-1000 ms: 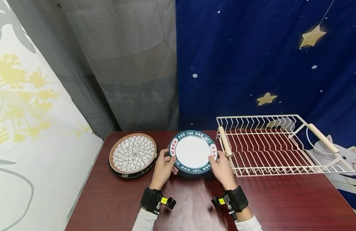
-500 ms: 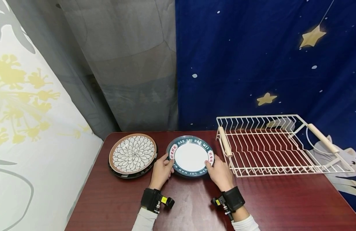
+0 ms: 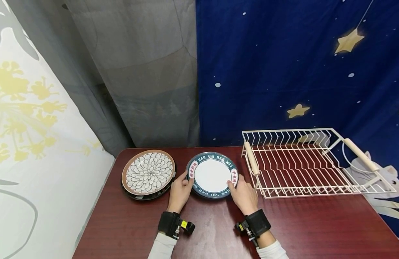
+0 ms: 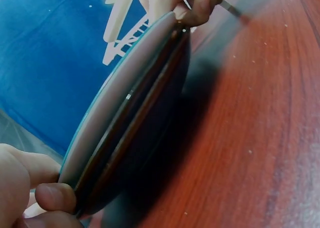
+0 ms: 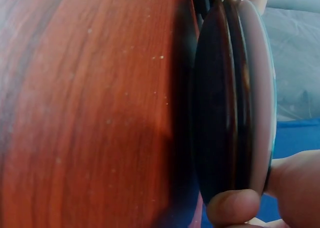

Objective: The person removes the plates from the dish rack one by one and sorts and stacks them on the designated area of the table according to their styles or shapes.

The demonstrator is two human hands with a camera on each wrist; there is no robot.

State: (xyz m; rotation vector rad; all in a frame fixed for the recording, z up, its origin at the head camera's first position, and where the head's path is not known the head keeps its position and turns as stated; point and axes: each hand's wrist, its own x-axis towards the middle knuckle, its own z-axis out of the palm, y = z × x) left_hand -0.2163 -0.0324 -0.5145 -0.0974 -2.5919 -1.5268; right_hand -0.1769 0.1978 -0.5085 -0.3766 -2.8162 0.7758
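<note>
A white plate with a teal lettered rim tops a stack in the middle of the table. Beneath it, the left wrist view shows the edges of two dark plates, close over the table. My left hand pinches the stack's left edge, thumb on the rim and fingers underneath. On the opposite edge my right hand grips in the same way; its fingertip lies against the dark plates in the right wrist view. To the left, a brown-rimmed plate with a petal pattern rests on a dark plate.
A cream wire dish rack with wooden handles stands at the right, just beyond my right hand. Grey and blue curtains hang behind the table's back edge, and a white patterned wall borders the left side.
Both hands have brought the plate stack slightly left and toward me, and lower over the table. The petal-patterned plate and the rack have stayed in place.
</note>
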